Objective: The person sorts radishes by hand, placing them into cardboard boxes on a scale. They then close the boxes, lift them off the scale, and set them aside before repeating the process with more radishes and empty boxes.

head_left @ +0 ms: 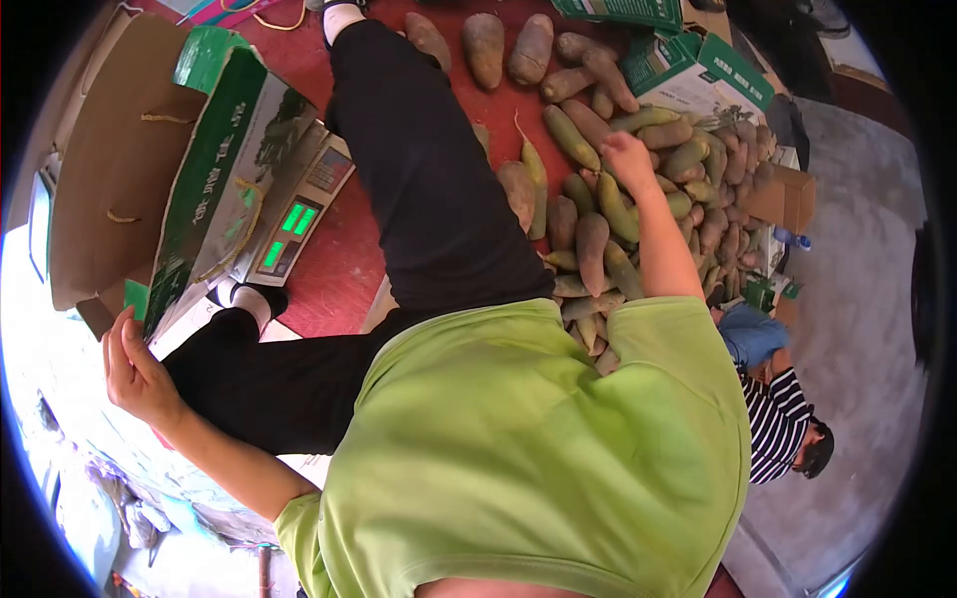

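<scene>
At the left, my left hand (135, 374) has its fingers and thumb closed at the lower corner of an open green and brown carton (204, 189). The carton stands tilted on a scale (299, 209) with lit green displays. My right hand (628, 159) is over a large pile of long green and reddish-brown roots (590, 239); its fingers are curled, and nothing shows in them. Several more roots (483, 50) lie apart from the pile on the red surface.
My black-trousered leg (429, 179) stretches between scale and pile. Behind the pile stands another green and white carton (698, 75). A brown box (783, 197) is at its right side. A person in a striped top (773, 424) crouches at the right on the grey floor (867, 299).
</scene>
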The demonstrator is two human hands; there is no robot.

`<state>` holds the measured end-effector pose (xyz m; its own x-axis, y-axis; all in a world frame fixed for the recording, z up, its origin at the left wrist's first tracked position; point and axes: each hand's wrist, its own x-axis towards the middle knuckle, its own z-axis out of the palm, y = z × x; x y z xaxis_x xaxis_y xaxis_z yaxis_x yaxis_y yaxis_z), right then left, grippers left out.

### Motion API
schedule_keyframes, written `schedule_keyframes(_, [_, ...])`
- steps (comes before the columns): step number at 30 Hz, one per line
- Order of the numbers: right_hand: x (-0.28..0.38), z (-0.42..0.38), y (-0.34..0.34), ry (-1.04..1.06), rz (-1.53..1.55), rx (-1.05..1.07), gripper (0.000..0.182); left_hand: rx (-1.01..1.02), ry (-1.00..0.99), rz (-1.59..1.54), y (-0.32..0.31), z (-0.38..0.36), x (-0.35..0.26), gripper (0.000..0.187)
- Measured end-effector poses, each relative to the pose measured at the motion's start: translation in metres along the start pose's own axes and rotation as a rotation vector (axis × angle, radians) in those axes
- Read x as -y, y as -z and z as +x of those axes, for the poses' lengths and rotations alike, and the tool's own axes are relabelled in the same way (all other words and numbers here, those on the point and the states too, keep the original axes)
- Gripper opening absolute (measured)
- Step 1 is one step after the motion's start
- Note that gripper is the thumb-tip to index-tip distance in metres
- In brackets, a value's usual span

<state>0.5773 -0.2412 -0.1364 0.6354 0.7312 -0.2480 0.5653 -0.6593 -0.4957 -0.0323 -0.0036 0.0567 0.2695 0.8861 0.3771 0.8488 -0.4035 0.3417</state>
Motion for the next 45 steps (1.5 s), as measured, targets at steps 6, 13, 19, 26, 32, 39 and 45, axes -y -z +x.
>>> schedule_keyframes(6, [-0.074,-0.071,-0.017,-0.311,-0.274,0.028,0.019,-0.009,0.006,0.064,-0.001,0.001,0.008,0.022])
schedule_keyframes(13, [-0.089,-0.142,-0.03,-0.482,-0.467,0.274,0.041,-0.044,0.082,-0.025,-0.005,-0.001,0.02,0.023])
schedule_keyframes(19, [-0.055,-0.189,-0.065,-0.626,-0.477,0.194,0.077,-0.071,0.073,-0.018,-0.005,0.0,0.013,0.019])
schedule_keyframes(26, [-0.038,-0.186,-0.07,-0.72,-0.471,0.227,0.094,-0.053,0.084,0.055,0.001,0.003,0.002,0.021])
schedule_keyframes(32, [-0.062,-0.18,-0.065,-0.573,-0.363,0.142,0.086,-0.122,0.03,0.009,0.002,0.005,-0.006,0.013])
schedule_keyframes(39, [-0.027,-0.142,-0.028,-0.696,-0.145,0.154,0.059,-0.144,0.055,0.036,0.009,0.009,-0.011,0.011])
schedule_keyframes(45, [-0.003,-0.094,0.011,-0.762,0.432,0.269,0.049,-0.132,0.074,0.04,0.014,0.008,-0.01,0.018])
